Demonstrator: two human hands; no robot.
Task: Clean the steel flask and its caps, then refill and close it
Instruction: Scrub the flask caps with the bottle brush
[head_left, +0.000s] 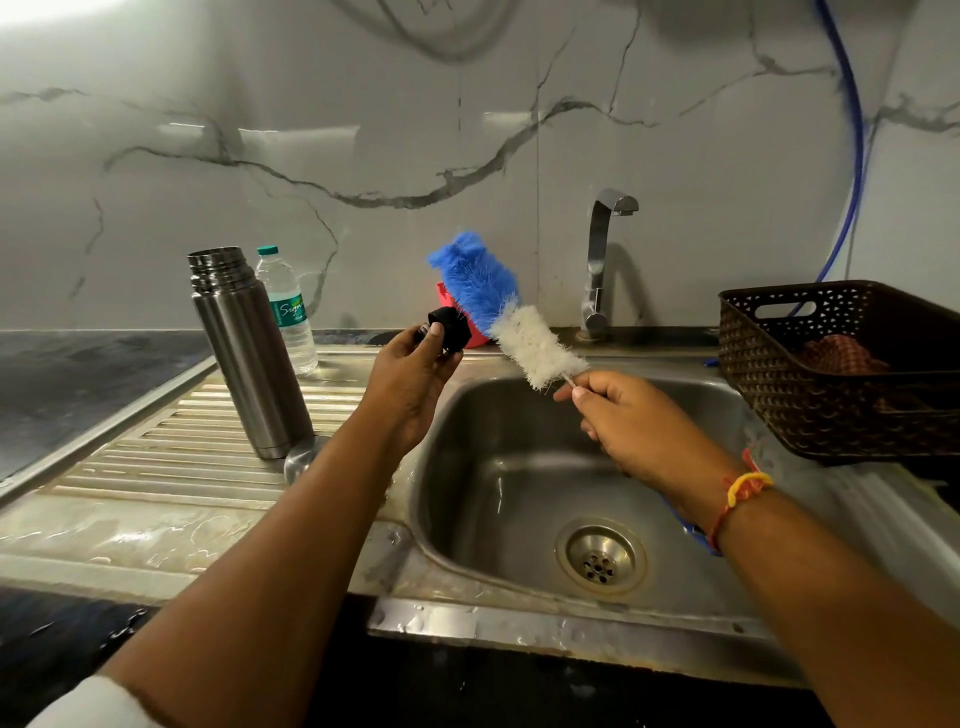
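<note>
The steel flask (244, 353) stands upright and uncapped on the ribbed drainboard (156, 457), left of the sink. A steel outer cap (303, 457) lies at its base, partly behind my left forearm. My left hand (410, 384) holds a black inner cap (451, 328) up above the sink's left rim, gripped between thumb and fingers. My right hand (623, 421) grips the thin handle of a bottle brush (498, 306) with blue and white bristles. The brush slants up to the left, its bristles touching the black cap.
A steel sink basin (493, 493) with a drain lies below my hands, with the tap (602, 260) at its back. A plastic water bottle (288, 312) stands behind the flask. A brown basket (841, 374) holding cloth sits right. A red object (447, 299) shows behind the brush.
</note>
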